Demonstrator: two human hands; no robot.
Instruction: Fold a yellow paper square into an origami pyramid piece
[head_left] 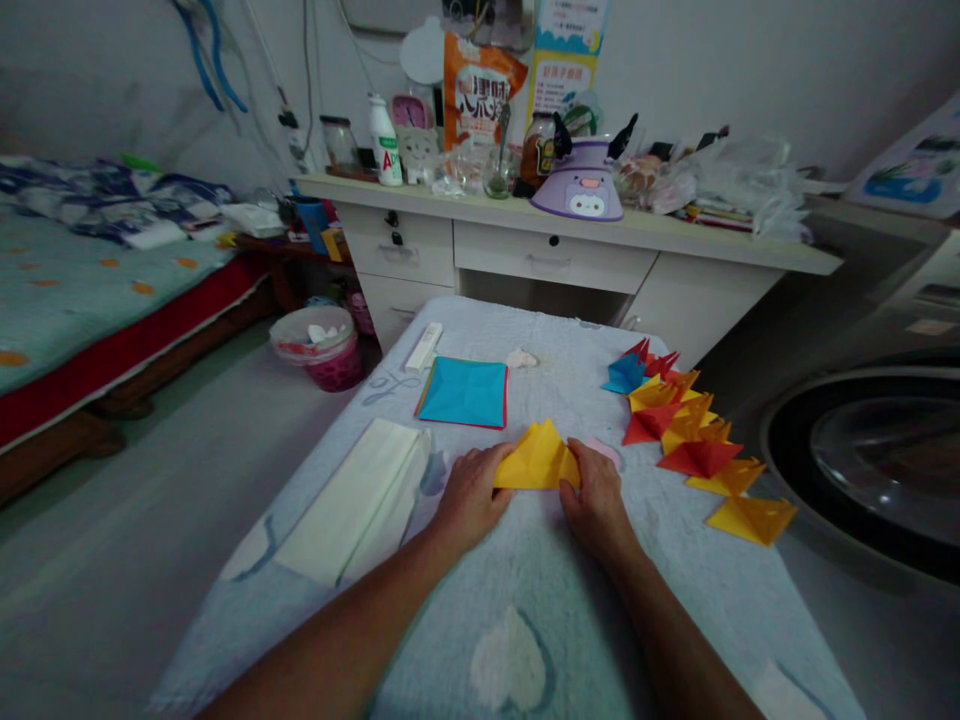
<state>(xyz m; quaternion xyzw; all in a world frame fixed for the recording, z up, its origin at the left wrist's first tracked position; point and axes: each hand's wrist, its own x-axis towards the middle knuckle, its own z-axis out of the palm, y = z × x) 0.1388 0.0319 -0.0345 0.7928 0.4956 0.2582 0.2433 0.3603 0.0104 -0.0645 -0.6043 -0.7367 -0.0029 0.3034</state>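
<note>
Head view: left fingers [487, 468] and right fingers [590, 470] tight on yellow paper [536, 467], patterned cloth [585, 610] beneath, white desk [600, 258] beyond.

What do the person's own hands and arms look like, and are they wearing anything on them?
The left hand and right hand are bare, with no gloves, rings or watch showing. The left forearm and right forearm show no sleeves.

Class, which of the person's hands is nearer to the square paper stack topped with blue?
Left. The left hand is just on the near side of the blue-topped square paper stack; the right hand is farther off, toward the right.
</note>
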